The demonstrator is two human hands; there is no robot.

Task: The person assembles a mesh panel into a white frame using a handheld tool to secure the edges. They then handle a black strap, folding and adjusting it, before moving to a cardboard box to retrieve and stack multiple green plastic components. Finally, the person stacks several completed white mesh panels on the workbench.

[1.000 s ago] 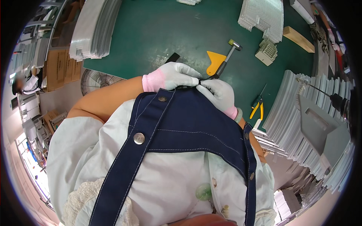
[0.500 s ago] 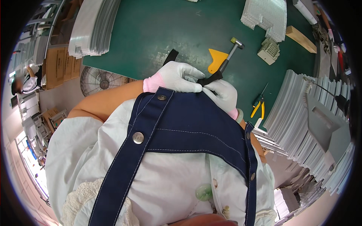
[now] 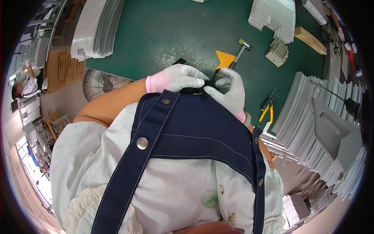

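Observation:
Both hands wear white knit gloves with pink cuffs and are close together at the near edge of the green work table [image 3: 156, 23]. Between them is a black strip [image 3: 209, 83] of some thin, flexible material. My left hand [image 3: 182, 77] is closed on it, thumb and fingertips pressed together; one dark end shows behind that hand. My right hand [image 3: 230, 93] curls its fingers and thumb around the strip's other end. Just beyond lie a yellow triangular scraper [image 3: 224, 59] and a hammer [image 3: 244, 46], its handle partly hidden by my right hand.
Pliers with yellow handles [image 3: 266, 110] lie right of my hands. Stacked grey-white panels stand at the left [image 3: 95, 31] and right [image 3: 302, 117]. Farther right are bubble wrap [image 3: 274, 15], a pale ribbed block [image 3: 277, 53] and a wooden piece [image 3: 310, 40]. A fan [image 3: 106, 85] stands beyond the table's left edge.
The black strip has been drawn in and lowered between my hands, so less of it shows behind the left one. My right hand has turned, its fingers raised and curled.

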